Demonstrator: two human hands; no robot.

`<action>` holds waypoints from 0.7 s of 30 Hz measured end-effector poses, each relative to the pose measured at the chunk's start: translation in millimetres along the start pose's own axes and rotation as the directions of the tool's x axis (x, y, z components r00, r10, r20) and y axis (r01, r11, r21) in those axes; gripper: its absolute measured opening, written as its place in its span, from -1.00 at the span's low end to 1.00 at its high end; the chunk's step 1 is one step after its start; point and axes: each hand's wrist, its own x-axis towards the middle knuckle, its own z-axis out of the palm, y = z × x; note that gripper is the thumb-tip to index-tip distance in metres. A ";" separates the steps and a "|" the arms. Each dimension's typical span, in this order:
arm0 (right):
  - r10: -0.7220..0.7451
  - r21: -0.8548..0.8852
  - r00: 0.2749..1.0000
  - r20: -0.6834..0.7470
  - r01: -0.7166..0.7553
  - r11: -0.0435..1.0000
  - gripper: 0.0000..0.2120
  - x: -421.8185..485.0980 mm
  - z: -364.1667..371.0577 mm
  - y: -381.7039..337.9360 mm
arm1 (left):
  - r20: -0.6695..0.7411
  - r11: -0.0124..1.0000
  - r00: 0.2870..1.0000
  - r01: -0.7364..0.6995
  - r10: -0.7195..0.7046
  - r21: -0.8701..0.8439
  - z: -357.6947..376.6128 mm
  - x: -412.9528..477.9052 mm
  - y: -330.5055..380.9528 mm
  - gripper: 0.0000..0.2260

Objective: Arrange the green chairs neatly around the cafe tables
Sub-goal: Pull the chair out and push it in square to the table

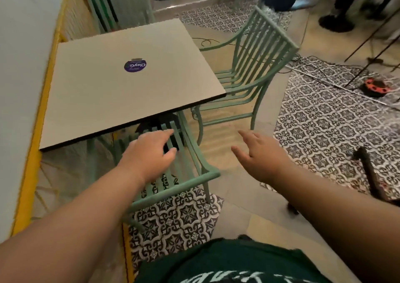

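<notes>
Below the table's (129,83) near edge, a green chair (184,174) sits pushed partly under, its top rail nearest the camera. The left hand (149,155) hovers over its slats, fingers loosely spread, gripping nothing. The right hand (259,155) reaches forward over bare floor, open and empty. A second chair (255,66) stands at the table's right side, a third (116,8) at its far end. A purple sticker (135,65) marks the tabletop.

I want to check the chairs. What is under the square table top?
Under the table top a dark base shows, with the near green chair pushed partly beneath. The base's foot is hidden.
</notes>
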 end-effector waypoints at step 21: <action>0.347 0.001 0.928 -0.136 -0.350 0.937 -0.45 13.6 -133.4 325.8 | 0.069 0.951 0.949 -0.303 0.306 -0.056 70.7 222.9 315.9 -0.51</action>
